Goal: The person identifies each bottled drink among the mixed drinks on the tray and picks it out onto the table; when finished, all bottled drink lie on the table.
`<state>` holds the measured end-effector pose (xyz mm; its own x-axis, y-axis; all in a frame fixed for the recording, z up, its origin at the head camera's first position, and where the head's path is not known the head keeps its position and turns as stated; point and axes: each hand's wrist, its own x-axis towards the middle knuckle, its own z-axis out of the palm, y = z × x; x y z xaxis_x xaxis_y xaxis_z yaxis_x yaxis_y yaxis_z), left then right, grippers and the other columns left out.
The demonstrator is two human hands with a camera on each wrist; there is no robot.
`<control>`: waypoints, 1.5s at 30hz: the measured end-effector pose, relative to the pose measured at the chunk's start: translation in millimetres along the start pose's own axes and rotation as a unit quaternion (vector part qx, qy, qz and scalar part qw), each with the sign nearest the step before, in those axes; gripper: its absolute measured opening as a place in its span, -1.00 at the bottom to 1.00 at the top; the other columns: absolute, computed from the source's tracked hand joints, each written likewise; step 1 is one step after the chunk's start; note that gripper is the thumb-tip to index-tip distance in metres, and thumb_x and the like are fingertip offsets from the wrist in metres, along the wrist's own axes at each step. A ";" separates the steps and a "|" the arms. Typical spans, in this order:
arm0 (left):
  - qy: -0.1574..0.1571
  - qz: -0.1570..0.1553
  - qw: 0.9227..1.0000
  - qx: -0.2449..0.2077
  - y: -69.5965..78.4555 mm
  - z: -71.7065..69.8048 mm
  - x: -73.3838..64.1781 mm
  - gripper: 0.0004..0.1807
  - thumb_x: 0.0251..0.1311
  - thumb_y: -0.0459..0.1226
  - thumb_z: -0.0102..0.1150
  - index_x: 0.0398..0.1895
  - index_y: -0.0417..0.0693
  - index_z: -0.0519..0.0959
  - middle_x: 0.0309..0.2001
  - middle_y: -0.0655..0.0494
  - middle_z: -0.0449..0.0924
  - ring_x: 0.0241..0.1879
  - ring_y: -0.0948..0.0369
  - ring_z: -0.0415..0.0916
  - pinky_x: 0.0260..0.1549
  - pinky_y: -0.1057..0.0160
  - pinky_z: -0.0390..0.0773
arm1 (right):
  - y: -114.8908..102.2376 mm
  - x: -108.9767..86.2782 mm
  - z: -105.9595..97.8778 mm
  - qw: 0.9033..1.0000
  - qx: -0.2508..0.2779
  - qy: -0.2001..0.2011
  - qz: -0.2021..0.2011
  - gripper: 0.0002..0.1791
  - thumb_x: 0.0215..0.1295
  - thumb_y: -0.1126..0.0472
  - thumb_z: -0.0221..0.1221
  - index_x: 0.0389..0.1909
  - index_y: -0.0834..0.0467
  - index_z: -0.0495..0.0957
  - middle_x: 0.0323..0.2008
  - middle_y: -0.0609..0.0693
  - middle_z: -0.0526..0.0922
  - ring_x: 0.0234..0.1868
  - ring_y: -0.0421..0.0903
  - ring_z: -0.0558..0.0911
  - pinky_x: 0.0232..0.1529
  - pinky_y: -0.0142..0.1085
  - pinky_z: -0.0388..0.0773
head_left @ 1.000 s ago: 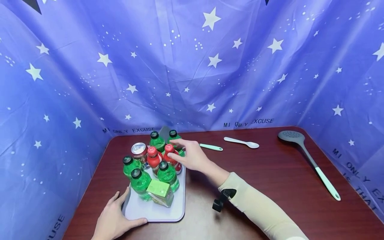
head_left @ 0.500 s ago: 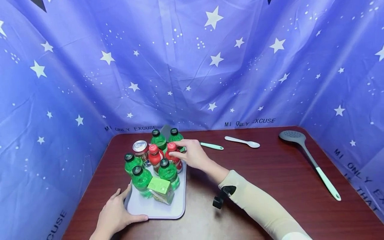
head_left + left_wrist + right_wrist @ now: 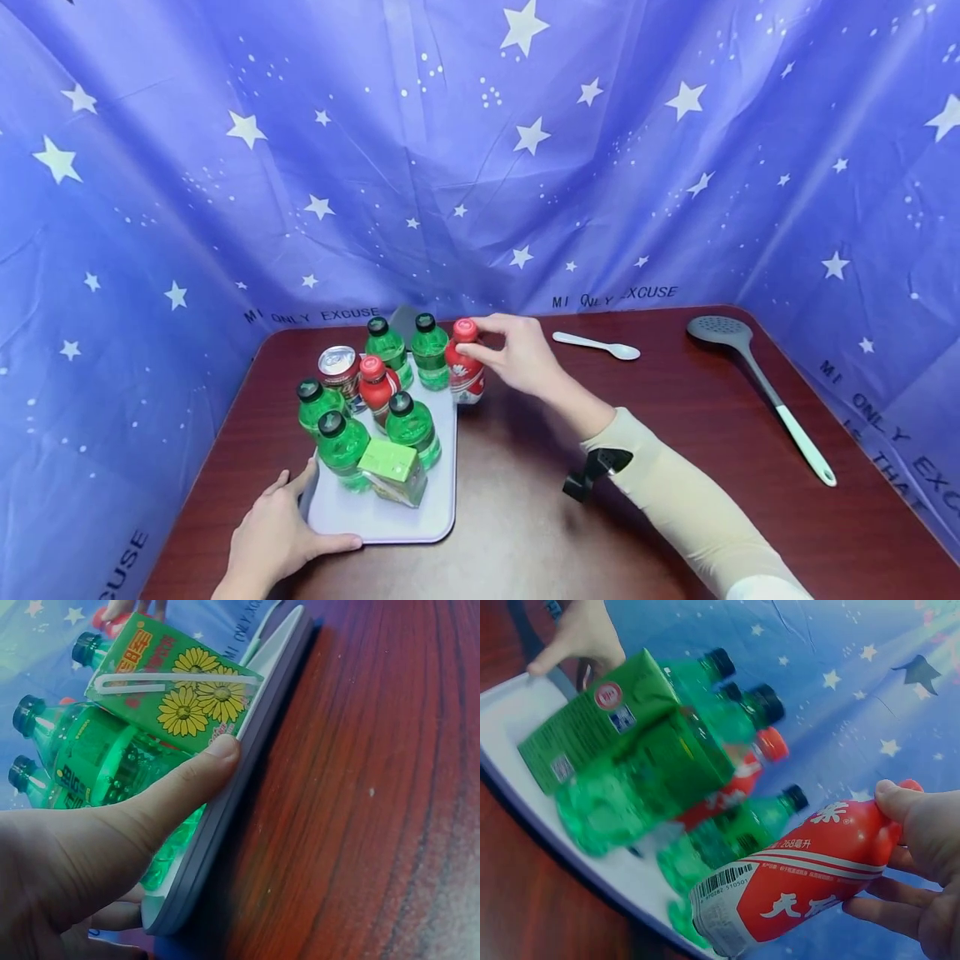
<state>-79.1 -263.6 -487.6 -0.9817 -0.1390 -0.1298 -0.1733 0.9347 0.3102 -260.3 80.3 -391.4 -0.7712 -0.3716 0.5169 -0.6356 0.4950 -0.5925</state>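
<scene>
My right hand pinches a red drink bottle near its cap, thumb on one side and fingers on the other. In the right wrist view that bottle hangs tilted beside the tray. At the tray's front left corner, my left hand holds the white tray, its thumb along the front rim. On the tray stand several green bottles, another red bottle, a drink can and a green drink carton. A white straw lies against the carton's side.
A white spoon lies toward the back of the brown table. Farther right is a grey slotted skimmer with a pale green handle. A grey blade shows partly behind the bottles. A starry curtain surrounds the table.
My right hand has lifted the red bottle from among the others and moved it right and back, past the tray's right edge. The left hand stays at the tray's corner.
</scene>
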 end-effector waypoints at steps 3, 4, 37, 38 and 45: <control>-0.002 -0.004 1.000 0.002 0.1 -2.6 1.2 0.70 -0.68 0.65 0.51 0.61 -0.18 0.31 0.42 -0.56 0.40 0.46 -0.44 0.34 -0.14 -0.47 0.64 | 7.2 2.4 -12.0 1.000 -0.014 0.007 0.005 -0.58 0.20 0.07 0.57 0.08 0.07 0.82 -0.14 0.01 0.88 -0.15 0.01 0.80 -0.05 -0.02 0.70; -0.004 -0.006 1.000 0.002 0.0 -3.1 1.3 0.70 -0.68 0.65 0.51 0.61 -0.18 0.31 0.42 -0.56 0.40 0.46 -0.44 0.33 -0.13 -0.48 0.63 | 9.6 2.7 -15.3 1.000 -0.019 0.009 0.006 -0.58 0.20 0.07 0.56 0.08 0.07 0.82 -0.14 0.02 0.88 -0.14 0.03 0.81 -0.05 -0.03 0.70; 0.005 0.004 1.000 0.003 -2.3 -2.0 -2.4 0.69 -0.69 0.63 0.54 0.57 -0.27 0.35 0.34 -0.50 0.52 0.42 -0.46 0.39 -0.11 -0.44 0.66 | 76.0 -32.7 -36.7 0.994 -0.067 0.058 0.068 -0.62 0.17 0.11 0.58 0.00 0.13 0.84 -0.08 0.09 0.88 0.00 0.10 0.83 0.03 0.04 0.71; 0.006 0.004 1.000 0.002 -1.7 -1.4 -2.2 0.69 -0.69 0.62 0.54 0.57 -0.27 0.35 0.34 -0.50 0.53 0.41 -0.46 0.39 -0.11 -0.44 0.66 | 76.6 -33.1 -37.2 0.994 -0.068 0.059 0.069 -0.62 0.17 0.11 0.58 0.01 0.13 0.84 -0.07 0.09 0.88 0.00 0.09 0.83 0.03 0.03 0.71; 0.014 0.005 1.000 0.001 2.5 1.4 1.0 0.68 -0.70 0.62 0.55 0.55 -0.26 0.38 0.34 -0.51 0.53 0.40 -0.46 0.41 -0.10 -0.46 0.65 | 74.2 -28.9 -47.9 0.994 -0.053 0.049 0.088 -0.53 0.12 0.06 0.60 0.07 0.07 0.81 -0.07 0.04 0.87 -0.18 -0.01 0.81 -0.17 -0.22 0.72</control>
<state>-80.4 -260.9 -488.2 -0.9854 -0.1383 -0.0994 -0.1627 0.9369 0.3094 -283.5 165.3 -420.7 -0.8599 -0.1965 0.4712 -0.4797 0.6268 -0.6140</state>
